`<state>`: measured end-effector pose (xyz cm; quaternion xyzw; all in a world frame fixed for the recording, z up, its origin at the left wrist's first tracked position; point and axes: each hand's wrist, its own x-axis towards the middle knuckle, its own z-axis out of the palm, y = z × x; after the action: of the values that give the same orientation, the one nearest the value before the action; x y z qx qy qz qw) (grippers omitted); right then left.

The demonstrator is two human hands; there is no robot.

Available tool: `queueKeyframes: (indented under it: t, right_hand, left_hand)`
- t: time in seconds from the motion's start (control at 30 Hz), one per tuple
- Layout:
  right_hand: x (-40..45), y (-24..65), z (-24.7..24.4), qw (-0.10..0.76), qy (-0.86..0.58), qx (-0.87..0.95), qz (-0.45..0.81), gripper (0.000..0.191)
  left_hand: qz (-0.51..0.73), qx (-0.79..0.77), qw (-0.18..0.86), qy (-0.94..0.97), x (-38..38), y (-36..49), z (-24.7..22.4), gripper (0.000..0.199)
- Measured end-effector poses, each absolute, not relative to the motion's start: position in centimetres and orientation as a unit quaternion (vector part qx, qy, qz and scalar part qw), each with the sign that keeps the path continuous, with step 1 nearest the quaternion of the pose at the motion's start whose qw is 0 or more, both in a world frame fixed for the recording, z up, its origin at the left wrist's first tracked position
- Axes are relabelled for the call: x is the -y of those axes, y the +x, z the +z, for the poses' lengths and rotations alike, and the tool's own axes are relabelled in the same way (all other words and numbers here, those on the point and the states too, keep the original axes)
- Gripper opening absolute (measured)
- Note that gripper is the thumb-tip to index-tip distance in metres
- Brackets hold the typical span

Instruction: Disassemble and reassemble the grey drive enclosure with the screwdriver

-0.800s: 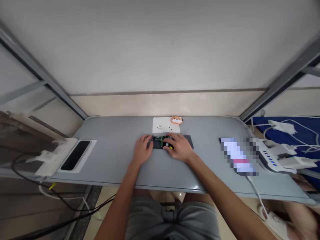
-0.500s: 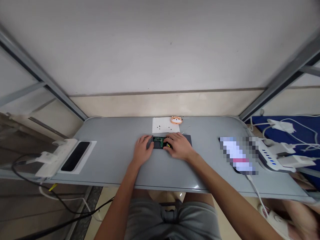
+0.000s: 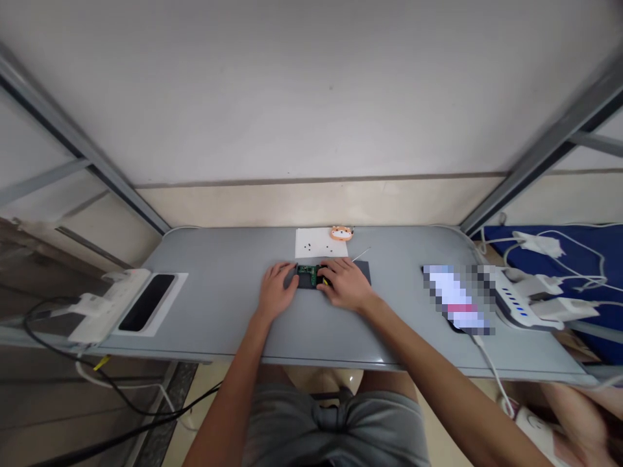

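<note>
A dark flat device (image 3: 305,282) lies on the grey table between my hands, with a green circuit board (image 3: 306,270) showing in it. At its left end my left hand (image 3: 279,290) rests with thumb and fingers around the edge. My right hand (image 3: 344,283) is over its right part, fingers bent onto a black part with a bit of yellow. Behind, a white sheet (image 3: 315,243) carries several tiny dark pieces. An orange-and-white animal-faced case (image 3: 341,233) sits at the sheet's right corner, and a thin metal tool (image 3: 361,254) lies near my right hand.
On the left are a black-screened phone (image 3: 148,303) on a white box and a white power strip (image 3: 109,310) with cables. To the right lie a lit, blurred phone (image 3: 455,295) and a charger hub (image 3: 516,303). Someone's bare leg (image 3: 577,412) shows at lower right.
The view has shifted slightly, moving the objects on the right a little leftward. Both hands stay at the device, and slightly more of the thin tool shows.
</note>
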<state>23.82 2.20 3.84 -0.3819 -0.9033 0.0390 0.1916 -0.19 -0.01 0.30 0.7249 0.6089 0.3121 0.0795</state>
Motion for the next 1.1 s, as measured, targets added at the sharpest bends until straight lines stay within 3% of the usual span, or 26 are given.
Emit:
queueKeyframes:
  t: [0.27,0.47,0.57,0.77,0.9,1.0,1.1]
  right_hand:
    - [-1.8,23.9,4.7,0.146,-0.387,0.909,0.051,0.027]
    - [-1.2,25.4,4.7,0.161,-0.403,0.9,0.051,0.06]
    - [-0.6,26.7,4.2,0.173,-0.423,0.888,0.045,0.055]
    - [0.3,28.7,3.9,0.198,-0.42,0.885,0.042,0.045]
    - [0.0,29.2,5.1,0.28,-0.424,0.859,0.06,0.038]
    - [-1.3,28.9,7.2,0.415,-0.464,0.779,0.072,0.03]
    - [-3.5,28.1,9.1,0.557,-0.496,0.665,0.036,0.041]
  left_hand:
    - [0.317,-0.609,0.087,0.722,0.2,-0.1,0.8,0.029]
    - [0.317,-0.601,0.084,0.729,0.4,0.0,1.1,0.028]
    - [0.315,-0.6,0.093,0.73,0.6,0.1,1.1,0.029]
    - [0.333,-0.589,0.076,0.732,1.1,0.8,1.6,0.052]
    - [0.295,-0.528,0.083,0.792,0.4,2.4,3.1,0.053]
    - [0.252,-0.465,0.102,0.842,-0.7,4.3,4.1,0.061]
    - [0.211,-0.424,0.115,0.873,-1.6,5.5,4.4,0.064]
